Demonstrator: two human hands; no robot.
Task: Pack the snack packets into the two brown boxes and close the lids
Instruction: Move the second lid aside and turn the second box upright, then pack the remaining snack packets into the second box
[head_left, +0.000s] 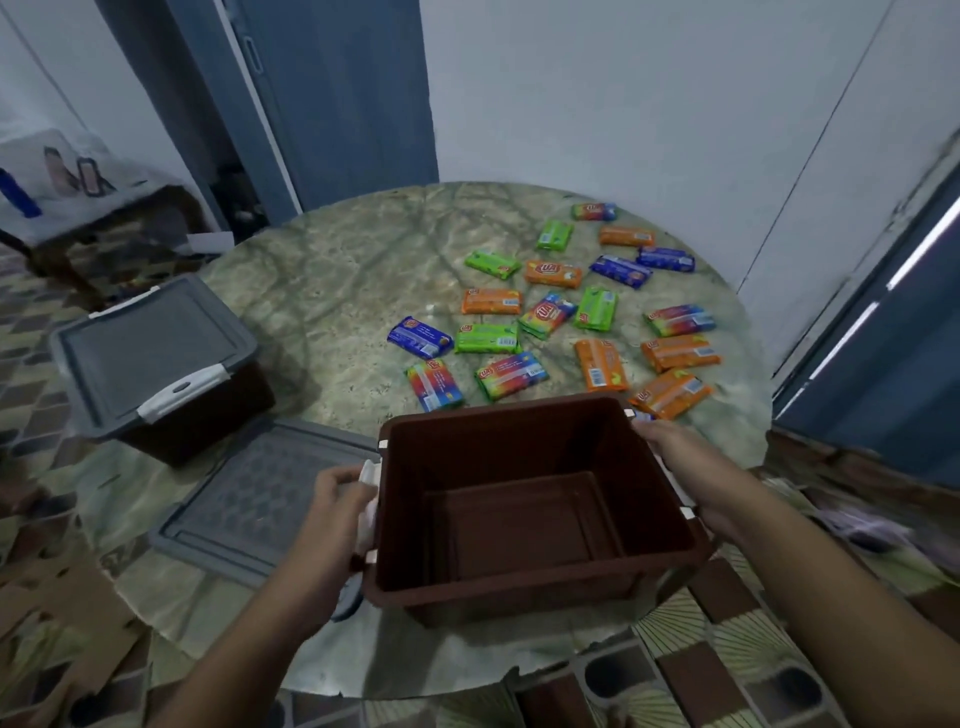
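An open, empty brown box (530, 582) sits at the near edge of the round table. My left hand (340, 499) grips its left side at the white latch, and my right hand (675, 457) grips its right side. A loose grey lid (260, 499) lies flat to the left of it. A second brown box (202, 421) with its grey lid (150, 348) closed stands at the table's left edge. Several snack packets, orange (491, 301), green (487, 338), blue (420, 336) and multicoloured (434, 384), lie scattered beyond the open box.
The round marble-patterned table (332, 291) stands against a pale wall. A blue door (337, 93) is behind it, and a low side table (88, 208) with small items stands far left. Patterned floor tiles surround the table.
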